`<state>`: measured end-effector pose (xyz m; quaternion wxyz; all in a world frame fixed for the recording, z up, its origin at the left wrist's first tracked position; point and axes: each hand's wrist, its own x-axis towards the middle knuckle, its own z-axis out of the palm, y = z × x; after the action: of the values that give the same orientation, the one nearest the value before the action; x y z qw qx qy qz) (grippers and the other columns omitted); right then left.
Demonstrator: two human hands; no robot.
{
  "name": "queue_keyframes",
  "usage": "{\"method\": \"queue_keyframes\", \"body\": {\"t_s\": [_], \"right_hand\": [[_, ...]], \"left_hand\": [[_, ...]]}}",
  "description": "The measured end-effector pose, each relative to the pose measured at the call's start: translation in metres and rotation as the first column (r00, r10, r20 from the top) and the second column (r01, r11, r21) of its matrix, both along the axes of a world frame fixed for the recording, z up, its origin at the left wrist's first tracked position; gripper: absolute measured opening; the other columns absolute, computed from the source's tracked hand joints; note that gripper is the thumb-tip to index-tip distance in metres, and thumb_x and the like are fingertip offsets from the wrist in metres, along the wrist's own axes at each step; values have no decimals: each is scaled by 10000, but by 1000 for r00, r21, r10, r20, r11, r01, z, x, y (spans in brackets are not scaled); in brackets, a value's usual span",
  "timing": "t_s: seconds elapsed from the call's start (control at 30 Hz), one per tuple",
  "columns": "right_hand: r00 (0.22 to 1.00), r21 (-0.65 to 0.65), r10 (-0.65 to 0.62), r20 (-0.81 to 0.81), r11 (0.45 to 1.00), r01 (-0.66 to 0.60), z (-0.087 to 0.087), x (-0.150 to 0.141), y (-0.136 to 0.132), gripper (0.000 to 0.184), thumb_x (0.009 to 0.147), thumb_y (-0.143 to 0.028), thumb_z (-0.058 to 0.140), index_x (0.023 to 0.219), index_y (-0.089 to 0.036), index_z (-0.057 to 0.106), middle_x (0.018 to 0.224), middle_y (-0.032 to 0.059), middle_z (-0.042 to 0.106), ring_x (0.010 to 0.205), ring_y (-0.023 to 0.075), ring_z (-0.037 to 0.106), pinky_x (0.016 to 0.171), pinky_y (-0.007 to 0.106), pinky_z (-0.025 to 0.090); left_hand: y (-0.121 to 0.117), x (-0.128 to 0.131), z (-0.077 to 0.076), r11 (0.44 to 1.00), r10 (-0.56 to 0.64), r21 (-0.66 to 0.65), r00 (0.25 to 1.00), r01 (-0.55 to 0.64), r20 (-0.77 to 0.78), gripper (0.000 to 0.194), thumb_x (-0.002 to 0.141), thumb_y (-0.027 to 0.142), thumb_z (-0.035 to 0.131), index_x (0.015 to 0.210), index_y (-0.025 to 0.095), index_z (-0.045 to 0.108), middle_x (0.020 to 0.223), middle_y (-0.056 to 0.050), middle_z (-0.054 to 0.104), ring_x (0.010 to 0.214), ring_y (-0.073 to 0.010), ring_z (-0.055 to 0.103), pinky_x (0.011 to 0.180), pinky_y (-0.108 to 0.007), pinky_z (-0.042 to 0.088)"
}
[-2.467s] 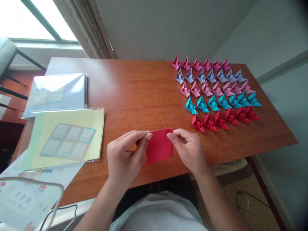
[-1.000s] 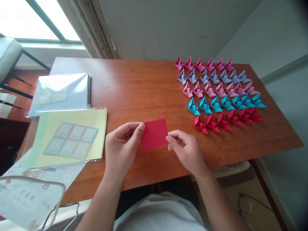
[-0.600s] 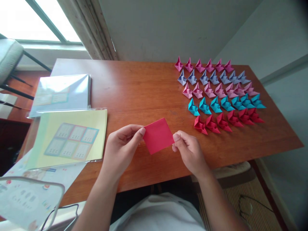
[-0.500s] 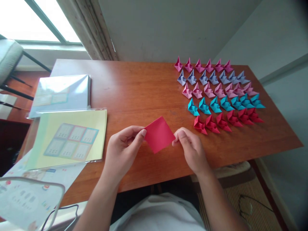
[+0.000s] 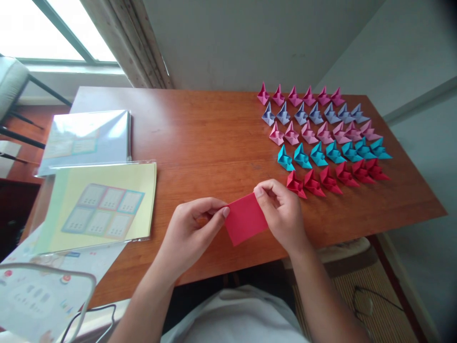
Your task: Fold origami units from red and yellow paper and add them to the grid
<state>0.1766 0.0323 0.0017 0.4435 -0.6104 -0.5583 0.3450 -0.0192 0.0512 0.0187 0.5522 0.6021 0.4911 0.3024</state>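
A small red sheet of origami paper (image 5: 246, 220) is held up, tilted, above the front part of the wooden table. My left hand (image 5: 194, 231) pinches its upper left corner between thumb and forefinger. At the upper right corner, my right hand (image 5: 282, 214) grips the paper with the thumb on top, covering its right edge. Just beyond the right hand lies a row of red folded paper pieces (image 5: 329, 181). Whether the sheet is one layer or folded over, I cannot tell.
Behind the red row stand rows of turquoise (image 5: 334, 153), light pink (image 5: 324, 133), lilac (image 5: 315, 114) and magenta (image 5: 309, 96) folded pieces. Plastic-sleeved yellow paper (image 5: 107, 205) and a blue-grey pack (image 5: 87, 138) lie on the table's left (image 5: 200, 138). A white tray-like object (image 5: 35, 300) is at front left.
The red paper has turned in my hands from a diamond pose to a level-topped one and come lower and right. My right hand has moved from its right corner to its upper right corner.
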Motion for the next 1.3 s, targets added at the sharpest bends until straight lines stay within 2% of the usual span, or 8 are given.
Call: {"method": "queue_keyframes", "body": {"t_s": [0.3, 0.53, 0.73, 0.9, 1.07, 1.13, 1.2, 1.3], "right_hand": [[994, 16, -48, 100, 999, 47, -6, -1, -3, 222, 1012, -373, 505, 871, -216, 573, 776, 7, 624, 708, 152, 584, 666, 271, 443], [994, 33, -63, 86, 998, 60, -6, -1, -4, 219, 999, -377, 533, 856, -222, 592, 765, 7, 636, 707, 156, 591, 665, 272, 450], [998, 11, -16, 54, 1000, 16, -3, -2, -6, 229, 995, -373, 547, 841, -215, 610, 725, -5, 623, 649, 137, 568, 615, 252, 430], [998, -6, 38, 48, 999, -38, -1, -5, -9, 229, 972, -384, 594, 831, -212, 651, 719, -4, 652, 625, 127, 570, 593, 241, 426], [996, -8, 81, 31, 997, -81, -4, -11, -12, 188, 923, -405, 677, 889, -221, 700, 562, -66, 498, 510, 96, 477, 541, 228, 389], [995, -10, 97, 30, 995, -97, -6, -12, -12, 209, 921, -426, 678, 901, -220, 708, 541, -72, 482, 489, 95, 478, 531, 229, 388], [994, -8, 104, 38, 995, -103, -8, -10, -12, 239, 950, -442, 632, 947, -217, 711, 591, -49, 568, 527, 108, 543, 552, 236, 420], [993, 64, 86, 86, 994, -92, -5, -8, -14, 312, 1003, -449, 528, 1142, -208, 669, 860, 30, 716, 783, 168, 680, 741, 287, 526]], "left_hand": [[-2, 2, 1, 989, -24, -142, 992, 42, 126, 219, 885, 372, 684, 874, 176, 782, 752, -57, 729, 681, -170, 625, 602, -243, 500], [-3, -2, 1, 989, -32, -136, 989, 51, 141, 335, 965, 411, 565, 815, 189, 767, 744, -54, 718, 711, -168, 645, 657, -241, 530], [-2, -5, -1, 976, -48, -198, 981, 86, 190, 190, 917, 350, 647, 888, 201, 761, 836, -44, 751, 766, -161, 667, 687, -224, 528], [-2, -6, -3, 958, -130, -231, 974, 172, 184, 158, 904, 317, 669, 979, 206, 753, 919, -56, 763, 827, -178, 683, 721, -246, 536], [-2, 2, -2, 943, -211, -217, 959, 250, 189, 174, 925, 285, 635, 1017, 185, 744, 895, -50, 745, 782, -164, 666, 675, -239, 520], [-3, 8, -3, 953, -198, -191, 959, 237, 202, 154, 926, 275, 630, 948, 171, 742, 850, -38, 739, 744, -148, 652, 641, -222, 502], [-3, 12, -4, 972, -160, -140, 966, 190, 201, 149, 920, 262, 631, 886, 161, 736, 827, -31, 743, 724, -137, 644, 637, -212, 496], [-4, 16, -6, 997, -56, -37, 990, 61, 126, 148, 908, 254, 636, 843, 154, 724, 767, -19, 735, 679, -124, 630, 633, -209, 488]]}}
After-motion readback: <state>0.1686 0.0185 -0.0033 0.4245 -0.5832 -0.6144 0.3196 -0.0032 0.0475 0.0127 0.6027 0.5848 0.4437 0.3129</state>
